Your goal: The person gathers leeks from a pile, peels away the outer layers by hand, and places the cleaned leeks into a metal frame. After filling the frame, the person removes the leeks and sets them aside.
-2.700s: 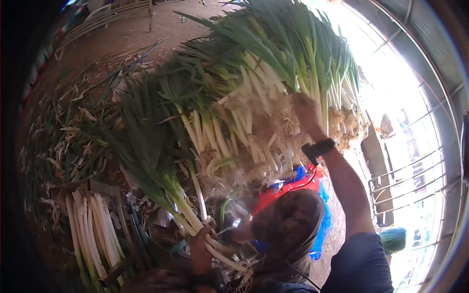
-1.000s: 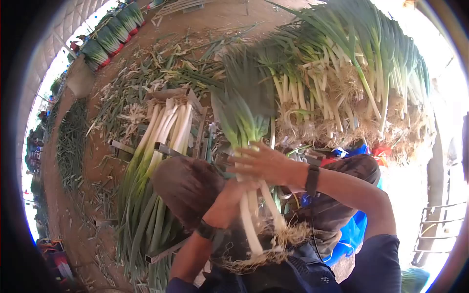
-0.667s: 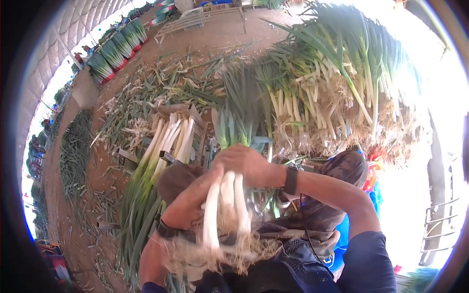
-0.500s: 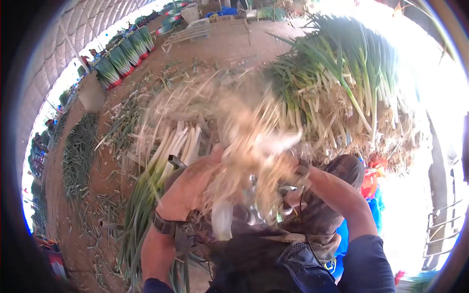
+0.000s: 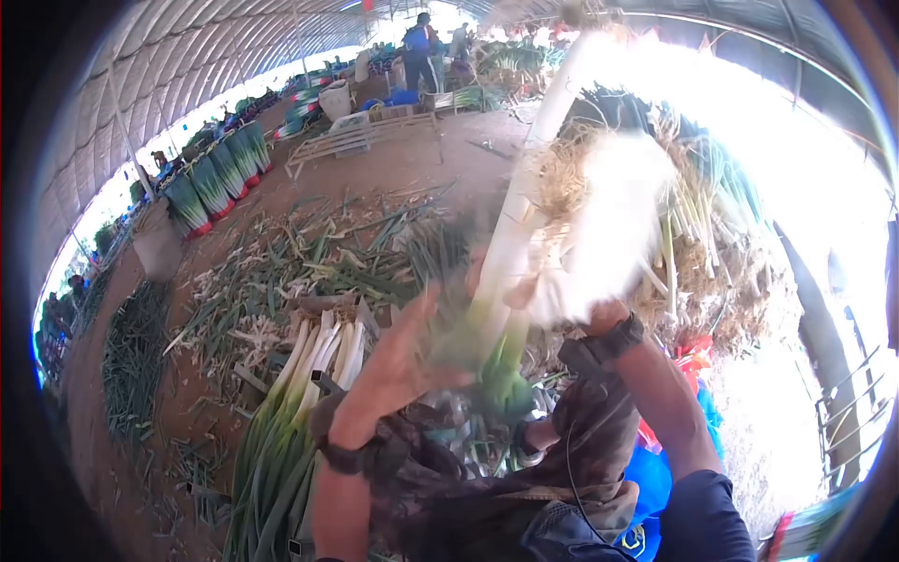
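Note:
A leek [image 5: 526,197] stands up in front of me, its white root end high and its green part [image 5: 506,370] down between my knees. My right hand [image 5: 609,317] closes around leek stems, its fingers partly hidden. Above that hand, a bright white blur [image 5: 620,220], perhaps a leek stem or its skin, goes with a tuft of dry roots [image 5: 565,183]. My left hand [image 5: 398,351] is beside the green part, its fingers smeared by motion. Next to my left knee lies a bunch of leeks [image 5: 300,384], white ends away from me.
Leaf scraps [image 5: 309,253] cover the ground ahead. A large pile of leeks with roots [image 5: 721,225] lies right. Tied bundles [image 5: 211,187] line the left, near a pale sack [image 5: 156,248]. A low rack [image 5: 361,140] stands farther back, and a person [image 5: 420,56] is behind it.
The camera view has tilted up. The blurred leek mass between my hands has turned into an upright leek. My left hand has moved off to the left side of the leek.

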